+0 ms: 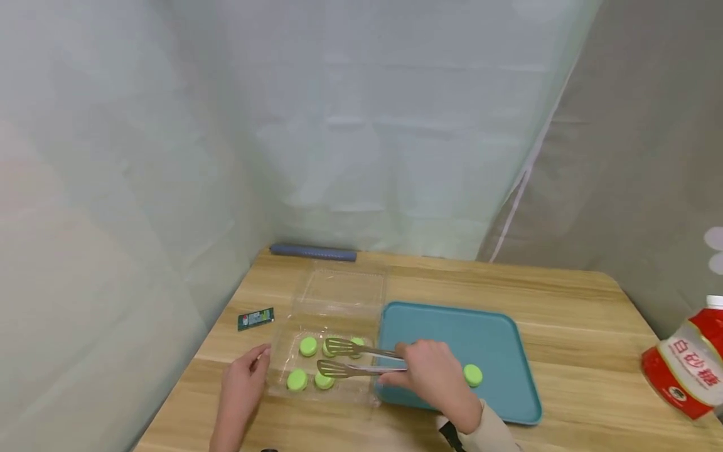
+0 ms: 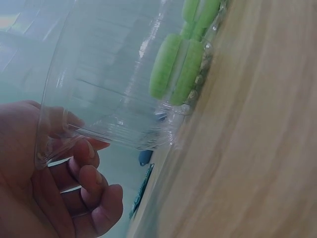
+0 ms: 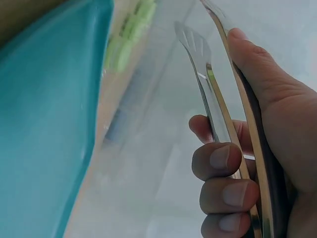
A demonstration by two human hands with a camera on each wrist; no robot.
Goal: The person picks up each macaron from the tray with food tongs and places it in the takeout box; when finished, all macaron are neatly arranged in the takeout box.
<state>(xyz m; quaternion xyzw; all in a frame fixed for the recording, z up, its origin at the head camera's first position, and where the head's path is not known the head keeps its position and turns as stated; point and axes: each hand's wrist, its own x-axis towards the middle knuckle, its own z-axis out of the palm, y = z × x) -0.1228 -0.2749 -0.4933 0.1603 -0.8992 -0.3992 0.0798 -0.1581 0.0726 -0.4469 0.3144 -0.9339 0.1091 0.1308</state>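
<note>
My right hand (image 1: 433,375) grips metal tongs (image 1: 334,368) with slotted ends. The tongs' tips stand apart over a clear plastic box (image 1: 356,392), with nothing between them. Several green macarons (image 1: 297,380) sit in two rows inside the box, some partly hidden by the tongs. At the box's left side, my left hand (image 1: 244,378) pinches its rim; the left wrist view shows thumb and fingers around the clear corner (image 2: 47,153). One green macaron (image 1: 472,375) lies on the blue tray (image 1: 440,323), just right of my right hand.
The box's clear lid (image 1: 341,289) is folded back behind it. A small dark green packet (image 1: 256,318) lies to the left, and a blue stick-shaped object (image 1: 313,252) along the back edge. At the far right stands a red and white bag (image 1: 686,361). Curtains (image 1: 395,157) surround the wooden table (image 1: 570,326).
</note>
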